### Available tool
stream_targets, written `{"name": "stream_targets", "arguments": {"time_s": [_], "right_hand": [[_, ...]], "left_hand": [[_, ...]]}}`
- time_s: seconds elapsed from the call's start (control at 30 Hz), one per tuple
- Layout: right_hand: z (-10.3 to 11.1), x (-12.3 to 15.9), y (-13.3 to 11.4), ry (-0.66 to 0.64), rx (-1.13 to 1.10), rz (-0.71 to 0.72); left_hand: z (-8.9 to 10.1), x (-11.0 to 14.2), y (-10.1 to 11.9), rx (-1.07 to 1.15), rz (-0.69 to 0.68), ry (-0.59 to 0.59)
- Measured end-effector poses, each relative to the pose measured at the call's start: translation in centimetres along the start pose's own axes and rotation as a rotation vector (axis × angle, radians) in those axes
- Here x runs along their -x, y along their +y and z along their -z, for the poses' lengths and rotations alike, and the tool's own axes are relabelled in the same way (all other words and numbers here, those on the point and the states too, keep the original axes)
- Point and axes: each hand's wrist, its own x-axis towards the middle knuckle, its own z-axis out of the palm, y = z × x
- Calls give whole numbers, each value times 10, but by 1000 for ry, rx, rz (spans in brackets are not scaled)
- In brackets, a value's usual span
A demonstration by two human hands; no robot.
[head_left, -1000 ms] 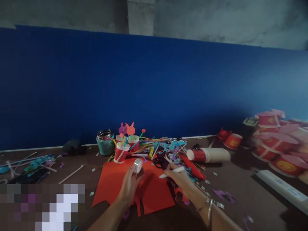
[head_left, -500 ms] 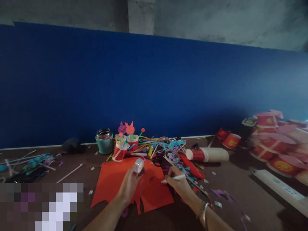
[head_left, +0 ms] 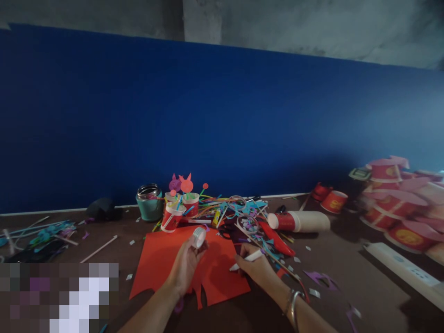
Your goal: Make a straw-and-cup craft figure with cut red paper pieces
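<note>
The scene is dim and its colours are muted. The blue panel is palest at the far right, suggesting light from that side, and deepens to dark navy toward the left. A soft shadow darkens it above the red cup. The grey wall is gloomy, and a small glint shows on the bracelet. The pile of cups is blurred, the power strip looks soft, and coarse mosaic blocks hide the lower left corner.
</note>
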Motion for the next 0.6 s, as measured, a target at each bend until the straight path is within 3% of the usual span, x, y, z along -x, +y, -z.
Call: {"name": "stream_targets", "arguments": {"time_s": [0.6], "right_hand": [[-1, 1, -4, 47, 58, 20]], "left_hand": [[0, 1, 1, -8, -4, -13]]}}
